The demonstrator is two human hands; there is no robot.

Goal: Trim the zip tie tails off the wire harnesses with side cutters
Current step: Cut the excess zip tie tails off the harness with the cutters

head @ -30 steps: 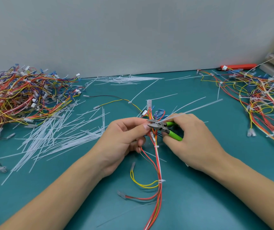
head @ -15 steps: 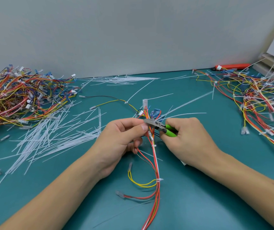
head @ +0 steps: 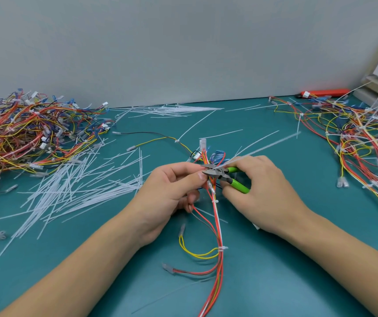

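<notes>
- Since the half-second-earlier view, the side cutters (head: 223, 175) had shifted only slightly at the bundle, and a long pale zip tie tail (head: 265, 146) that had lain out to the upper right now showed blurred there, running from the cutter's nose toward the far right.
- The wire harness (head: 216, 225) in work lay on the teal surface (head: 275, 282) with its long axis running near to far, its red, orange and yellow wires passing up between the two hands to the connectors at the far end.
- The left hand (head: 172, 193) pinched the bundle near its top, thumb pressed across toward the cutter's nose, the other fingers curled behind the wires.
- The right hand (head: 261, 191) gripped the green handles, fingers curled round them; the metal jaws stood a little apart, pointing left at the bundle just beside the left thumb.
- The tail appeared to leave the harness rightward, across the bundle's axis, so the right hand was the nearer one to it; whether it was already severed could not be told.
- Lower ties on the harness looked already trimmed.
- Cut tails (head: 80, 188) lay scattered to the left, near a heap of finished harnesses (head: 30, 133).
- A second tangle of harnesses (head: 361, 143), tails sticking out, lay well apart on the right, with an orange tool (head: 325, 92) by the wall.
</notes>
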